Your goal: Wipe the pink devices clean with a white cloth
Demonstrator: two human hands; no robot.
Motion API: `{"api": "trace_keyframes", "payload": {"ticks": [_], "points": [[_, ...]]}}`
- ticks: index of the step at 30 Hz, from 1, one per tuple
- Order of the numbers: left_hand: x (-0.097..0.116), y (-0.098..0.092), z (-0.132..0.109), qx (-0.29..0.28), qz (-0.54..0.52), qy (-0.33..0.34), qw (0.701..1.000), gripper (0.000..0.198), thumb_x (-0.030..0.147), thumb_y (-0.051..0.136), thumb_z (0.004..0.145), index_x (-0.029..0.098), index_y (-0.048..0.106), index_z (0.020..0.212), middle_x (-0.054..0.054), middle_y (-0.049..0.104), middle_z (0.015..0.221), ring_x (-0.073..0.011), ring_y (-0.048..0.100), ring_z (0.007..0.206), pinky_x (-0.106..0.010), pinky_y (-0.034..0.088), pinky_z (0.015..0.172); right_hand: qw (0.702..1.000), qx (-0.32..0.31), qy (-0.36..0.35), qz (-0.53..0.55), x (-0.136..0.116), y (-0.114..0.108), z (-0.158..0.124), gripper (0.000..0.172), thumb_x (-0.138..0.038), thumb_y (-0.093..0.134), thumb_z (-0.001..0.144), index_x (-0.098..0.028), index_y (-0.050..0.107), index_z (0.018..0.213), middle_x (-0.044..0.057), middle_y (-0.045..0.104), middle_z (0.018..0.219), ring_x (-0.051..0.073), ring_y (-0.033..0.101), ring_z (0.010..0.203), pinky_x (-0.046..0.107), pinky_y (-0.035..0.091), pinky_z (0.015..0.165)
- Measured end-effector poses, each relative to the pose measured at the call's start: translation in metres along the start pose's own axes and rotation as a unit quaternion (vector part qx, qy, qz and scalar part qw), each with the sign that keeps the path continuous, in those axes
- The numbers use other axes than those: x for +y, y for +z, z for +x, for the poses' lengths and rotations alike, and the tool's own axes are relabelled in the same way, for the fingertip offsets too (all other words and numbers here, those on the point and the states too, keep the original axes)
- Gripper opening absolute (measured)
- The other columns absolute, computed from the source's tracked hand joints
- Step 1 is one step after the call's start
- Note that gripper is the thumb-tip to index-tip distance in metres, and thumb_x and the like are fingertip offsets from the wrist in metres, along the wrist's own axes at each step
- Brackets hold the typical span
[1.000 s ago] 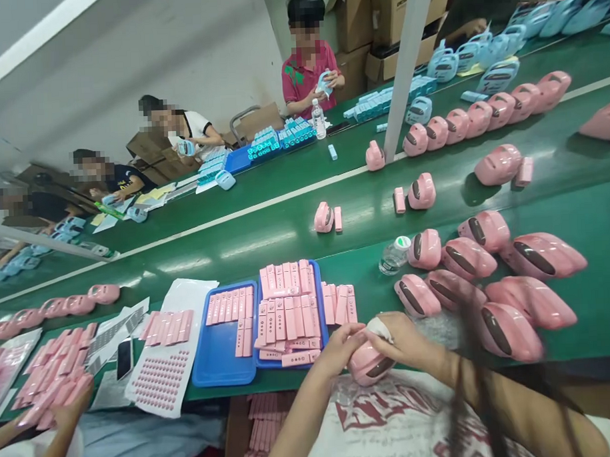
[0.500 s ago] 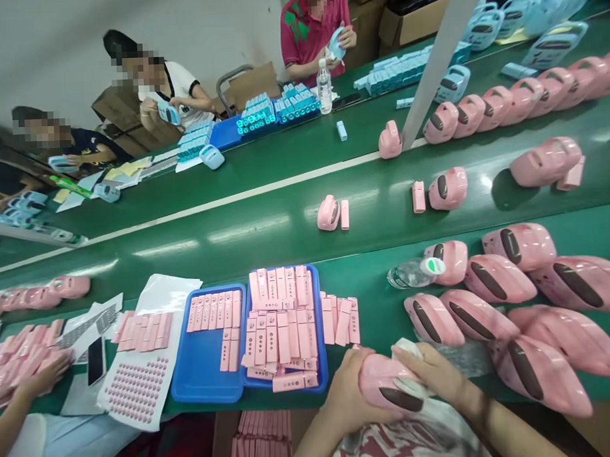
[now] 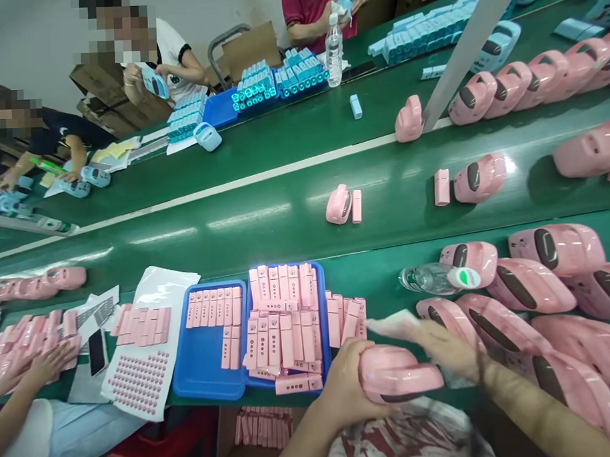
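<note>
My left hand (image 3: pixel 346 380) is wrapped round one end of a pink plastic housing (image 3: pixel 400 377), held just above the near table edge. My right hand (image 3: pixel 452 351) is blurred by motion above the housing and pinches a white cloth (image 3: pixel 392 327). Two blue trays (image 3: pixel 209 355) of flat pink button panels (image 3: pixel 283 322) lie just left of my hands. A heap of pink housings (image 3: pixel 528 301) lies on the green table to the right.
A clear water bottle (image 3: pixel 434 278) lies on its side by the heap. The green conveyor belt (image 3: pixel 264 216) carries pink housings with panels. A co-worker's hand (image 3: pixel 49 364) rests on pink panels at far left, beside a phone (image 3: pixel 96 351). Other people handle blue housings across the belt.
My right hand has lifted the cloth off the housing and swung it up and to the right. The housing has turned in my left hand. The camera has tilted downward.
</note>
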State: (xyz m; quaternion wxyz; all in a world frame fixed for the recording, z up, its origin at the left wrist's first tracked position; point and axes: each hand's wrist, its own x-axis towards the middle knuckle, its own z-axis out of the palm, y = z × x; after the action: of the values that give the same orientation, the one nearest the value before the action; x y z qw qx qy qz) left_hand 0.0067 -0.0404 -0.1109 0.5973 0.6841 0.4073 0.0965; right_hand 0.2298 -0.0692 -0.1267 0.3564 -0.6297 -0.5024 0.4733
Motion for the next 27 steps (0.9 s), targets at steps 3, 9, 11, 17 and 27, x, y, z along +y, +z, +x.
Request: {"api": "trace_keyframes", "payload": {"ticks": [3, 9, 11, 17, 27], "points": [[0.008, -0.009, -0.001, 0.029, -0.015, -0.034, 0.999, 0.088, 0.036, 0.084, 0.050, 0.019, 0.045, 0.127, -0.012, 0.054, 0.124, -0.0310, 0.053, 0.109, -0.041, 0.042, 0.095, 0.987, -0.143, 0.029, 0.065, -0.021, 0.012, 0.007, 0.050, -0.062, 0.044, 0.083, -0.021, 0.071, 0.073, 0.004, 0.068, 0.069, 0.021, 0.063, 0.066, 0.032, 0.054, 0.064], [0.028, -0.014, 0.001, 0.165, -0.085, -0.042, 0.982, 0.092, 0.030, 0.087, 0.043, 0.019, 0.044, 0.124, -0.013, 0.052, 0.124, -0.0328, 0.046, 0.119, -0.043, 0.036, 0.102, 0.957, -0.097, 0.140, 0.236, -0.054, 0.001, 0.046, 0.053, -0.069, 0.058, 0.068, -0.017, 0.063, 0.060, 0.004, 0.062, 0.055, 0.019, 0.059, 0.055, 0.032, 0.051, 0.054], [0.035, -0.014, -0.002, 0.228, -0.160, -0.050, 0.959, 0.091, 0.027, 0.087, 0.043, 0.021, 0.044, 0.122, -0.011, 0.052, 0.125, -0.0315, 0.047, 0.120, -0.041, 0.037, 0.101, 0.937, -0.022, 0.138, 0.320, -0.062, -0.010, 0.054, 0.051, -0.068, 0.055, 0.070, -0.017, 0.066, 0.072, 0.007, 0.068, 0.067, 0.024, 0.065, 0.068, 0.037, 0.054, 0.062], [0.047, -0.017, -0.021, 0.244, -0.271, -0.079, 0.928, 0.076, 0.024, 0.085, 0.049, 0.021, 0.050, 0.116, -0.009, 0.060, 0.114, -0.0254, 0.058, 0.104, -0.033, 0.049, 0.084, 0.900, 0.107, 0.068, 0.417, -0.084, -0.008, 0.029, 0.035, -0.052, 0.055, 0.076, -0.024, 0.064, 0.094, 0.006, 0.069, 0.106, 0.028, 0.062, 0.106, 0.042, 0.054, 0.083], [0.045, 0.001, -0.056, 0.215, -0.461, -0.066, 0.859, 0.075, 0.045, 0.081, 0.054, 0.020, 0.053, 0.118, -0.009, 0.068, 0.105, -0.0277, 0.062, 0.102, -0.040, 0.049, 0.089, 0.917, 0.167, 0.018, 0.361, -0.082, 0.048, -0.045, 0.048, -0.057, 0.066, 0.069, -0.020, 0.065, 0.100, 0.007, 0.071, 0.092, 0.028, 0.064, 0.099, 0.038, 0.056, 0.079]]}}
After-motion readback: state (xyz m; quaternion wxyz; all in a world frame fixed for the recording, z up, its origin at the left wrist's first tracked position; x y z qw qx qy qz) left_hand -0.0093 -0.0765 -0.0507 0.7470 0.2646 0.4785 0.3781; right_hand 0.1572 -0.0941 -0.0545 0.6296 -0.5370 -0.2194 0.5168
